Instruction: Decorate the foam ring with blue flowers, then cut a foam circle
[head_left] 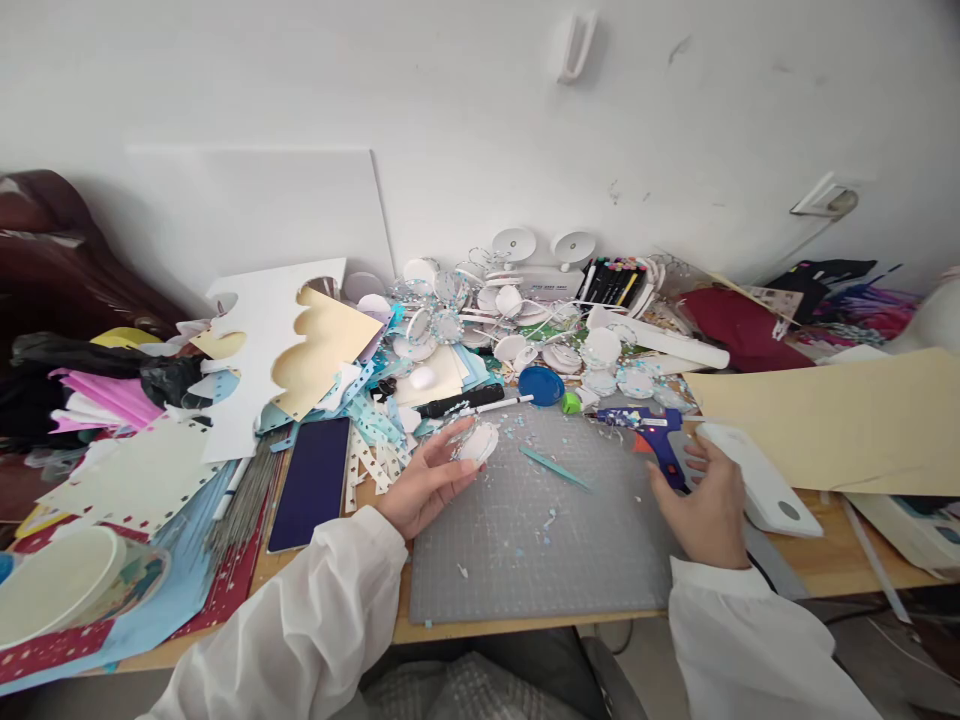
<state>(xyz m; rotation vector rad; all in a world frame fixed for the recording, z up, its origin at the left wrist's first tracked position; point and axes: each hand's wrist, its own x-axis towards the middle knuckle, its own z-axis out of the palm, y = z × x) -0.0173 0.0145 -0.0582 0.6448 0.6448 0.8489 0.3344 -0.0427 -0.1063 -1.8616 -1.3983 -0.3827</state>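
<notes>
My left hand (429,482) pinches a small round white disc (478,446) between thumb and fingers, above the left part of the grey cutting mat (540,560). My right hand (706,508) is beside the handle of a blue glue gun (660,440), fingers curved and apart, with no clear grip on it. The gun's nozzle points left, toward a small green piece (571,402) and a blue round lid (541,385). On the mat lies a teal strip-like tool (555,467) among small blue and white scraps.
Many white discs with beaded wire (600,350) are heaped at the back. A phone (310,485), cut paper sheets (330,340) and a round tub (60,580) fill the left. A white flat device (757,480) and cream card (840,420) lie right.
</notes>
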